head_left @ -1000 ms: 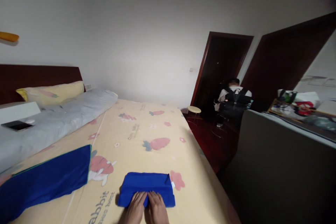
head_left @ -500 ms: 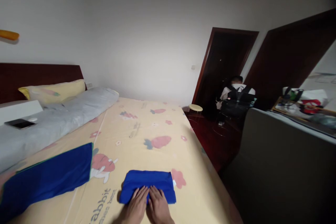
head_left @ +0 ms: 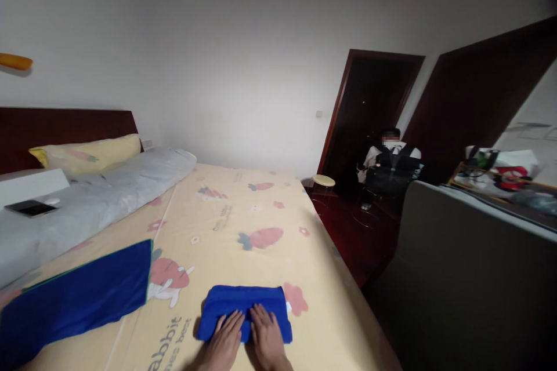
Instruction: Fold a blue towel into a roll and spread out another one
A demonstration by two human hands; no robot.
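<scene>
A folded blue cloth [head_left: 243, 297] lies on the patterned yellow bed sheet [head_left: 226, 261] near the bottom centre. Flat on its left half rests my left hand [head_left: 224, 341], fingers extended. My right hand [head_left: 267, 337] lies flat on the right half, its fingers also stretched out. A small gap separates the two hands, and neither grips the cloth. Further left, a second, larger blue cloth [head_left: 87, 295] with a green edge is spread on the sheet.
Grey bedding [head_left: 113, 188], a yellow pillow [head_left: 96, 155] and a dark tablet [head_left: 31, 208] are at the left. A round stool [head_left: 323, 181] and a seated person [head_left: 391, 156] are beyond the bed. A dark panel [head_left: 470, 278] stands at the right.
My hands have moved slightly apart on the folded cloth, the left one a little to the left and the right one to the right. The view has shifted slightly.
</scene>
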